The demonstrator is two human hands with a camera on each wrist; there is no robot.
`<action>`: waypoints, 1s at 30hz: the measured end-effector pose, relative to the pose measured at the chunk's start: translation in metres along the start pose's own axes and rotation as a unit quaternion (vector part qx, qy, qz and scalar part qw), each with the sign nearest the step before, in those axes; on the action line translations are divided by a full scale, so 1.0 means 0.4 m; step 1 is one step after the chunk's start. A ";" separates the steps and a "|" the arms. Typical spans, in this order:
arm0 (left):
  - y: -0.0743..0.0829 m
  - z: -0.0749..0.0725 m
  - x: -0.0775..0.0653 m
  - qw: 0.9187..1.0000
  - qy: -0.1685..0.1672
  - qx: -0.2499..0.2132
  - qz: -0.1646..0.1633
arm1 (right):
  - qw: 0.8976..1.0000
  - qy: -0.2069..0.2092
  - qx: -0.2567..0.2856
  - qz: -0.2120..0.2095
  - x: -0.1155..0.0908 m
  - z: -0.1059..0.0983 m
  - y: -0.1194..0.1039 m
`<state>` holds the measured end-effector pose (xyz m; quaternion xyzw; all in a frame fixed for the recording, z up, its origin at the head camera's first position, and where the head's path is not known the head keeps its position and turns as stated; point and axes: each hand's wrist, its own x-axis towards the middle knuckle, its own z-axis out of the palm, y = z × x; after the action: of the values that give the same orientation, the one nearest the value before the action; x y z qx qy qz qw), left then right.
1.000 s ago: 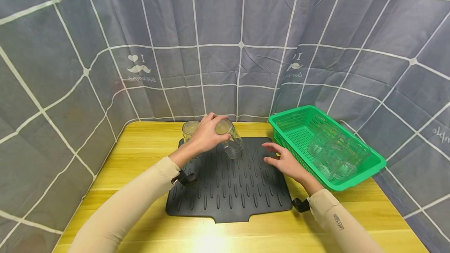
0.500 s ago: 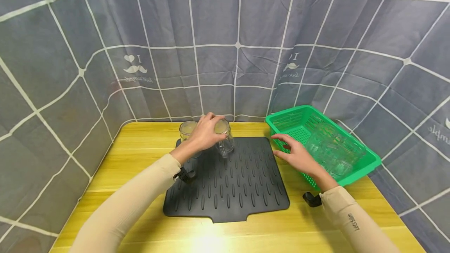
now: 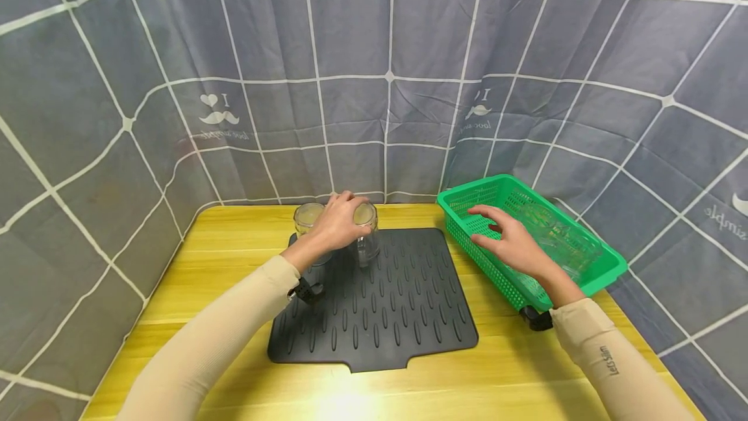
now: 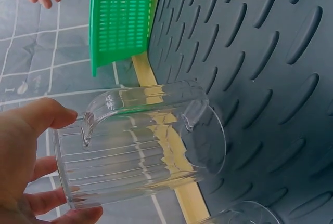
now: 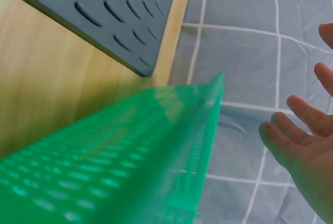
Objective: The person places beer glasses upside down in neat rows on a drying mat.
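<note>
My left hand [image 3: 341, 221] grips a clear glass mug [image 4: 140, 146] around its base, thumb on one side and fingers on the other. The mug is upside down, its rim right at the black ridged mat [image 3: 374, 317], and its handle [image 4: 151, 96] faces the near side. Just left of it, a second glass mug [image 3: 306, 216] stands inverted on the mat, partly hidden by the hand. My right hand [image 3: 517, 245] hovers over the green basket [image 3: 476, 255] with fingers apart, holding nothing. Several more glass mugs [image 3: 563, 232] lie in the basket, partly behind that hand.
The mat lies on a wooden table [image 3: 222, 317], with the basket angled along its right side. A grey checked curtain [image 3: 280, 109] hangs close behind the table and at both sides.
My left hand has brought the tilted mug upright and leftward, beside the other mug. My right hand has moved right, from above the mat's edge to over the basket.
</note>
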<state>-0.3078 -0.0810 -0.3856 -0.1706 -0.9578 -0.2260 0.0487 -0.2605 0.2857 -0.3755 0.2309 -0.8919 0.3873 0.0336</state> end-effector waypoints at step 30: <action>0.001 0.018 0.011 0.999 -0.037 -0.009 -0.010 | 0.991 0.016 -0.109 0.074 0.021 -0.173 0.063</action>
<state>-0.3118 -0.0763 -0.3912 -0.1699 -0.9585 -0.2287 0.0095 -0.2874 0.3465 -0.3422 0.1532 -0.9427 0.2929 0.0440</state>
